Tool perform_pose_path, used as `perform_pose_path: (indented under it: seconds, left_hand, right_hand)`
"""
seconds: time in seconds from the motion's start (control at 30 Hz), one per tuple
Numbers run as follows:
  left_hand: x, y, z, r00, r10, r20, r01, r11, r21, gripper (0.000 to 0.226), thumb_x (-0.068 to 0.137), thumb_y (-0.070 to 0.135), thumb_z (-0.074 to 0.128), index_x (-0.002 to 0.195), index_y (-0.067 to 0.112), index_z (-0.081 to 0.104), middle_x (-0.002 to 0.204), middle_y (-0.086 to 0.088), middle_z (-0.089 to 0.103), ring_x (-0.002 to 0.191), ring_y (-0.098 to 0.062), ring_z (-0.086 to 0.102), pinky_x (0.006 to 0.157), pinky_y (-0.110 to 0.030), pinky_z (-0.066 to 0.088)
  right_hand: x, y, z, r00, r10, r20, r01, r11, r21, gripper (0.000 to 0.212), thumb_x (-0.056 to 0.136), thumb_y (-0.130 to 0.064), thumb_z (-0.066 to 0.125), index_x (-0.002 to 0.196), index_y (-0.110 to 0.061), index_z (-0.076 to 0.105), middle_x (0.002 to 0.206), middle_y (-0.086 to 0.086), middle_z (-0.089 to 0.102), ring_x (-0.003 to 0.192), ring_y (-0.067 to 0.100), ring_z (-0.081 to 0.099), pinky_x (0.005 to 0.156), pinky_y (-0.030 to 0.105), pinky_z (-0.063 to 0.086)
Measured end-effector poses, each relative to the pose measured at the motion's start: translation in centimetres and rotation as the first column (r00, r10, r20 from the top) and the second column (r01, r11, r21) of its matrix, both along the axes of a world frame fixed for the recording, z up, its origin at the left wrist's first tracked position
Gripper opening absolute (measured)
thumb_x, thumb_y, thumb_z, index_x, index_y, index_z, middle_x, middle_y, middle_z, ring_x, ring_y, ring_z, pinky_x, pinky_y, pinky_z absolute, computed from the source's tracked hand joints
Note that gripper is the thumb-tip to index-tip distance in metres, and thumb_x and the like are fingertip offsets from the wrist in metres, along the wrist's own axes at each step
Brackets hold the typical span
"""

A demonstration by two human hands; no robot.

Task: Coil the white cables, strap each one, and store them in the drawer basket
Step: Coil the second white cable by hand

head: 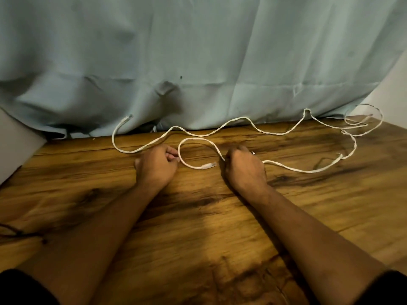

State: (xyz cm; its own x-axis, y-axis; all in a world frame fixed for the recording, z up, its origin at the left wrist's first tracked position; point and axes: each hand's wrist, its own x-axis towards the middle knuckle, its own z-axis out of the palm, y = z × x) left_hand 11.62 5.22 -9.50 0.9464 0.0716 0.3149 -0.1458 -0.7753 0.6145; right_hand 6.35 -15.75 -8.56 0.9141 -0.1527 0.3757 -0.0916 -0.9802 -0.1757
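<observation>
A long white cable (242,118) snakes across the far side of the wooden table (198,227), from a raised end at the left to loops at the right. A white connector (208,165) lies between my hands. My left hand (156,167) pinches the cable just left of the connector, at the bottom of a small loop. My right hand (244,167) is curled round the cable where that loop comes down; a ring shows on one finger. From my right hand the cable runs on to the right.
A pale blue curtain (198,62) hangs along the table's far edge. A white wall surface (13,150) borders the left side. A thin dark cord (17,233) lies at the near left edge.
</observation>
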Motion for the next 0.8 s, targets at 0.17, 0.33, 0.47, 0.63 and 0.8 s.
perform_pose_path:
  seconds: [0.17, 0.33, 0.47, 0.63, 0.8]
  left_hand:
    - [-0.7, -0.7, 0.1, 0.999, -0.033, 0.021, 0.035, 0.995, -0.093, 0.016, 0.098, 0.039, 0.059, 0.093, 0.03, 0.072, 0.087, 0.016, 0.069, 0.101, -0.017, 0.065, 0.105, -0.045, 0.041]
    - [-1.5, -1.7, 0.9, 0.927, -0.368, 0.07, 0.338, 0.741, -0.581, 0.031, 0.108, 0.016, 0.043, 0.108, 0.018, 0.074, 0.1, -0.003, 0.078, 0.106, -0.019, 0.07, 0.098, -0.031, 0.051]
    - [-2.4, -2.5, 1.6, 0.841, -0.534, 0.084, 0.433, 0.574, -0.695, 0.024, 0.106, 0.016, 0.048, 0.119, 0.018, 0.068, 0.104, 0.0, 0.079, 0.103, -0.005, 0.07, 0.094, -0.03, 0.049]
    - [-1.8, -2.4, 2.1, 0.791, -0.557, 0.254, 0.507, 0.363, -0.782, 0.036, 0.107, 0.014, 0.046, 0.14, 0.025, 0.054, 0.094, -0.011, 0.076, 0.093, -0.021, 0.073, 0.077, -0.035, 0.056]
    - [-0.7, -1.3, 2.8, 0.842, -0.484, 0.24, 0.43, 0.332, -0.84, 0.036, 0.108, 0.04, 0.042, 0.126, 0.019, 0.064, 0.062, -0.001, 0.06, 0.041, -0.009, 0.051, 0.041, -0.021, 0.039]
  right_hand:
    - [-0.2, -0.1, 0.1, 1.0, 0.008, 0.022, -0.009, 0.997, 0.077, 0.027, 0.099, -0.029, 0.06, 0.121, -0.016, 0.067, 0.121, 0.011, 0.065, 0.109, 0.034, 0.066, 0.088, 0.041, 0.054]
    - [-0.1, 0.0, -0.1, 1.0, -0.021, 0.014, 0.021, 1.0, 0.023, 0.022, 0.099, -0.03, 0.059, 0.115, -0.02, 0.07, 0.114, 0.01, 0.07, 0.103, 0.033, 0.069, 0.084, 0.04, 0.056]
    - [0.1, -0.2, -0.4, 1.0, -0.002, 0.014, 0.002, 1.0, -0.003, 0.023, 0.1, -0.032, 0.058, 0.115, -0.021, 0.071, 0.114, 0.009, 0.069, 0.102, 0.032, 0.069, 0.082, 0.039, 0.054]
    - [-0.2, -0.3, 0.1, 0.988, 0.149, 0.025, -0.149, 0.988, -0.032, 0.034, 0.098, -0.052, 0.055, 0.106, -0.023, 0.072, 0.1, 0.007, 0.075, 0.095, 0.032, 0.069, 0.074, 0.037, 0.053]
    - [-1.0, 1.1, 0.4, 0.922, 0.386, -0.031, -0.386, 0.91, -0.153, 0.034, 0.102, -0.051, 0.047, 0.107, -0.025, 0.068, 0.099, 0.006, 0.074, 0.094, 0.033, 0.068, 0.072, 0.039, 0.051]
